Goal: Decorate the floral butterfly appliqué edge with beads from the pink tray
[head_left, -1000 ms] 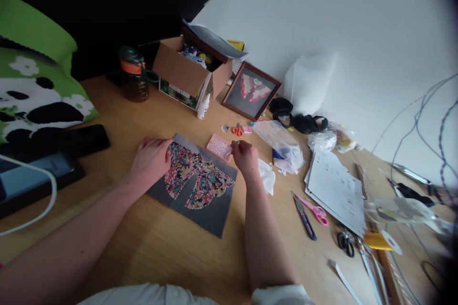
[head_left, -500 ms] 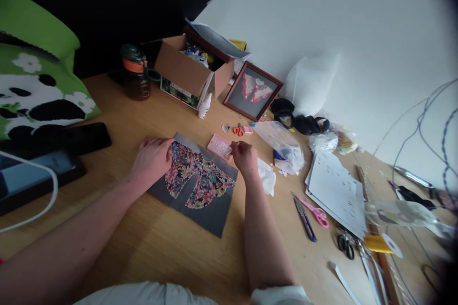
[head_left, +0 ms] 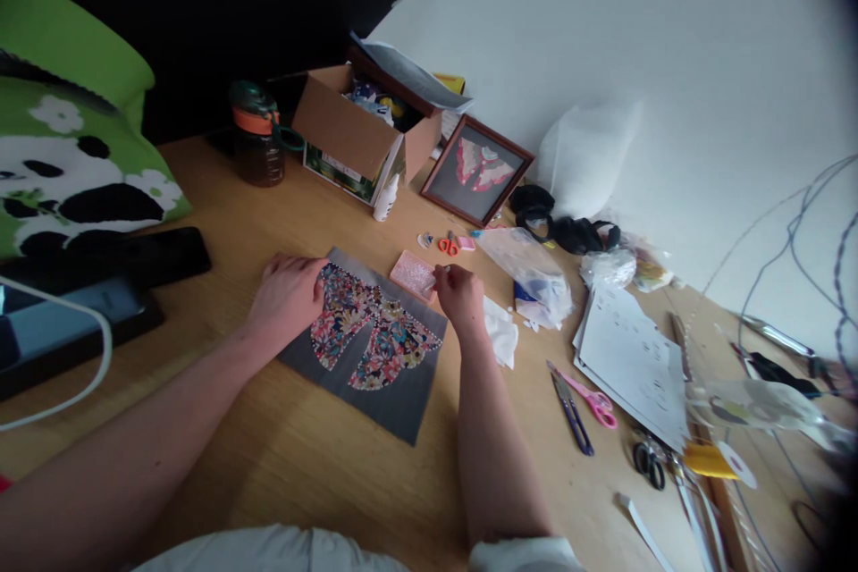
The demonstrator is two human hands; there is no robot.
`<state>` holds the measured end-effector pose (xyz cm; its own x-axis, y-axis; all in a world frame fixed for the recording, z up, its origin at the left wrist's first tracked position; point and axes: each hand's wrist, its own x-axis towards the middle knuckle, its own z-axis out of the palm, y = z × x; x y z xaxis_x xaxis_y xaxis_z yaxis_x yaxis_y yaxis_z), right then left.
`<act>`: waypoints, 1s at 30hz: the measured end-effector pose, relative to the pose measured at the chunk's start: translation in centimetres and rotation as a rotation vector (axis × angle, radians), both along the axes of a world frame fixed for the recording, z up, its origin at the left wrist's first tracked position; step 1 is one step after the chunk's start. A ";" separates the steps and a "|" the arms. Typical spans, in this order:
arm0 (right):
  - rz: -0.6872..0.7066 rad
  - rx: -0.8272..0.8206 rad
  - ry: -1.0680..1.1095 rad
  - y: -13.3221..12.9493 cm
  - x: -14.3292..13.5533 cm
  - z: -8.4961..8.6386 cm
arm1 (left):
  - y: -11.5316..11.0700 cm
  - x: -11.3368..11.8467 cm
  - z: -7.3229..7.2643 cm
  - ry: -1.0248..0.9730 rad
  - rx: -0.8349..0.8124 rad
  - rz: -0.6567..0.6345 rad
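A grey sheet (head_left: 395,416) lies on the wooden table, bearing a floral butterfly shape (head_left: 379,362) edged with small white beads. My left hand (head_left: 287,290) rests on the sheet's upper left edge, its fingers pressed together and curled down; whether anything is under them is hidden. Beyond the sheet sits a small pink tray (head_left: 410,273) of tiny pale beads. At the tray's right edge my right hand (head_left: 459,293) is closed in a pinch on something too small to make out.
Behind stand a bottle (head_left: 258,138), an open cardboard box (head_left: 345,130), a white glue bottle (head_left: 385,199) and a framed butterfly (head_left: 479,170). Rightward lie a plastic bag (head_left: 529,268), pink scissors (head_left: 596,402), dark snips (head_left: 571,411) and papers (head_left: 630,357). Phones (head_left: 167,257) lie left.
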<state>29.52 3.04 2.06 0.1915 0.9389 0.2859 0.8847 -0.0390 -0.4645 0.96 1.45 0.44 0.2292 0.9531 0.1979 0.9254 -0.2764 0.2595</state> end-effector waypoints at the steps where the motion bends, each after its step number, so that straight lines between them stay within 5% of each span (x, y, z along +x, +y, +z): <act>1: 0.001 0.006 0.015 0.0 0.0 0.1 | 0.0 0.0 0.0 -0.003 0.001 0.000; 8: 0.004 0.007 0.189 -0.5 -0.5 1.6 | -0.1 0.2 0.1 -0.027 -0.017 0.019; 15: 0.359 -0.105 0.583 -1.9 -4.5 3.3 | -0.3 0.5 0.2 -0.064 -0.031 0.032; 21: 0.634 -0.286 0.531 -3.1 -7.4 3.1 | -0.4 0.5 0.2 -0.074 -0.027 0.037; 30: 0.729 -0.345 0.439 -3.3 -8.5 2.3 | -0.5 0.5 0.4 -0.077 -0.032 0.031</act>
<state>20.98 -0.31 4.35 -0.4569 0.8895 0.0091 0.4917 0.2611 -0.8307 1.42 0.97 0.86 0.1849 0.9656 0.1828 0.9103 -0.2384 0.3383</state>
